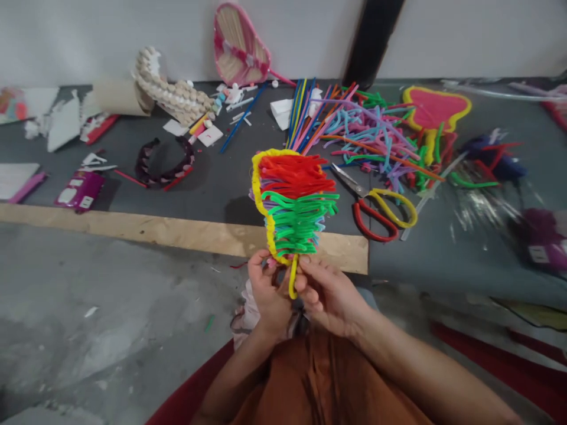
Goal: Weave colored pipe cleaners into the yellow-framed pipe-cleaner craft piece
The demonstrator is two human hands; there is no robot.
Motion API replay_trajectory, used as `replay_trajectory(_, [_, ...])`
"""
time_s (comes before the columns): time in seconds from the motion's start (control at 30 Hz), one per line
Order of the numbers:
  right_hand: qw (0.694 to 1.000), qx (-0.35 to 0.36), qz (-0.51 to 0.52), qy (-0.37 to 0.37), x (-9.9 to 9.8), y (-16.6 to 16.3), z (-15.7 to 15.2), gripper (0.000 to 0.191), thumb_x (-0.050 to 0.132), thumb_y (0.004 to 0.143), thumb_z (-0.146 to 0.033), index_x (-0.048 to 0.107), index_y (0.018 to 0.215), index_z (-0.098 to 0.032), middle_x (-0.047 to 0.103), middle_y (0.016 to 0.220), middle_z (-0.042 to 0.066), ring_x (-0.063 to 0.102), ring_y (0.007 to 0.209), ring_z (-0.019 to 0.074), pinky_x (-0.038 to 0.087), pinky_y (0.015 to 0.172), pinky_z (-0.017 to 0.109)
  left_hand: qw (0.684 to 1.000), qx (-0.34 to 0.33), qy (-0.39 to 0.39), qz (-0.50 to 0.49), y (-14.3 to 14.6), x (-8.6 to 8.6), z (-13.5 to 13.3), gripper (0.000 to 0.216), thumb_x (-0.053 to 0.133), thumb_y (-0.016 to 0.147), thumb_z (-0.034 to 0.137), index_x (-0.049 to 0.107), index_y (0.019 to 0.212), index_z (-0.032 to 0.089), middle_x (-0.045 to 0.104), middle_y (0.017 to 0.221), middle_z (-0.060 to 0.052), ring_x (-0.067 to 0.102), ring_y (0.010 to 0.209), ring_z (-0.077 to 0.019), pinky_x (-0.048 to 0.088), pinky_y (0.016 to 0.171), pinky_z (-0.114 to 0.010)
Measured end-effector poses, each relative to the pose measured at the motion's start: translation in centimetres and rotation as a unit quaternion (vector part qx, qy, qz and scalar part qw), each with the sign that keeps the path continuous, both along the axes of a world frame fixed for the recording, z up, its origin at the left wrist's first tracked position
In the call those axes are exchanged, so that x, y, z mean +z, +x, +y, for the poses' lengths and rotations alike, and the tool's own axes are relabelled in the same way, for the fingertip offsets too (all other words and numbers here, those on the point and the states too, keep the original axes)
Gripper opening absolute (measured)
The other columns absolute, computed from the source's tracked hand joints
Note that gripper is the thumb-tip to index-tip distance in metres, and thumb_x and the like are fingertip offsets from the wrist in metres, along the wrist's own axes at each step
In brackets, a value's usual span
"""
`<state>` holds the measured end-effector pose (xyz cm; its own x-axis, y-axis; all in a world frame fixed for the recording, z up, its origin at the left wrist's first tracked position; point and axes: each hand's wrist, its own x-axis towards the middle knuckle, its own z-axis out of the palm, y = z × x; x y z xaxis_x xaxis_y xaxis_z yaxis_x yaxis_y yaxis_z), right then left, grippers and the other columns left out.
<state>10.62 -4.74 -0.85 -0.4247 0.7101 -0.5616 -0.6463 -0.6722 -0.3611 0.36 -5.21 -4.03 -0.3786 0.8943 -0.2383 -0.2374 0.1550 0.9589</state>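
Observation:
A pipe-cleaner craft piece (292,203) stands upright in front of me: a yellow outline filled with red strands on top, green ones below, with some blue and purple behind. My left hand (267,292) pinches its lower left edge. On the other side, my right hand (330,295) pinches the base by the yellow stem hanging down between both hands. Both hands have fingers closed on the piece.
Scissors (376,203) with red and yellow handles lie on the grey mat just right of the craft. A heap of coloured pipe cleaners (367,130) lies behind. A pink heart shape (434,109), a woven pink fan (239,44), a dark headband (163,162) and paper scraps lie farther off.

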Motion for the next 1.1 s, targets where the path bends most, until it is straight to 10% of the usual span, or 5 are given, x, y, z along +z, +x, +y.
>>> replay_trajectory(0.37, [0.951, -0.045, -0.220, 0.213, -1.3, 1.4, 1.3, 0.028, 0.066, 0.085, -0.046, 0.062, 0.090, -0.020, 0.059, 0.053, -0.006, 0.049, 0.036, 0.0071, 0.041, 0.035, 0.018, 0.980, -0.044, -0.080, -0.179, -1.9, 2.2, 1.1, 0.035, 0.083, 0.064, 0.028, 0.058, 0.089, 0.021, 0.065, 0.074, 0.005, 0.061, 0.063, -0.0073, 0.047, 0.058, -0.016])
replay_trajectory(0.57, [0.741, -0.097, -0.447, 0.492, -0.6, 1.5, 1.6, 0.016, 0.057, 0.090, -0.018, 0.072, 0.095, -0.020, 0.073, 0.084, 0.004, 0.068, 0.077, 0.0139, 0.054, 0.071, 0.026, 0.970, -0.014, -0.121, -0.209, -1.6, 3.1, 1.3, 0.027, 0.082, 0.065, 0.030, 0.062, 0.080, 0.019, 0.065, 0.071, 0.005, 0.060, 0.058, -0.0056, 0.046, 0.055, -0.015])
replay_trajectory(0.67, [0.687, -0.081, -0.476, 0.543, -1.1, 1.8, 1.6, 0.025, 0.053, 0.091, -0.013, 0.070, 0.108, -0.019, 0.073, 0.083, 0.004, 0.068, 0.074, 0.0125, 0.054, 0.069, 0.024, 0.967, -0.021, -0.135, -0.215, -1.5, 2.9, 1.3, 0.027, 0.081, 0.066, 0.031, 0.063, 0.083, 0.020, 0.066, 0.070, 0.005, 0.059, 0.056, -0.0062, 0.046, 0.053, -0.016])
replay_trajectory(0.87, [0.676, -0.038, -0.524, 0.517, -2.1, 1.5, 1.8, 0.033, 0.050, 0.093, -0.017, 0.069, 0.119, -0.024, 0.077, 0.100, 0.006, 0.073, 0.085, 0.0170, 0.058, 0.078, 0.029, 0.967, -0.033, -0.138, -0.213, -1.4, 2.4, 1.4, 0.028, 0.081, 0.065, 0.030, 0.062, 0.084, 0.020, 0.065, 0.071, 0.004, 0.058, 0.056, -0.0066, 0.044, 0.052, -0.016])
replay_trajectory(1.1, [0.743, -0.039, -0.502, 0.441, -2.4, 1.2, 2.6, 0.020, 0.058, 0.090, -0.026, 0.076, 0.097, -0.024, 0.078, 0.099, 0.003, 0.074, 0.086, 0.0204, 0.059, 0.078, 0.032, 0.971, -0.023, -0.131, -0.199, -0.6, 2.8, 1.7, 0.031, 0.085, 0.055, 0.025, 0.063, 0.077, 0.019, 0.064, 0.071, 0.005, 0.056, 0.055, -0.0061, 0.043, 0.052, -0.017])
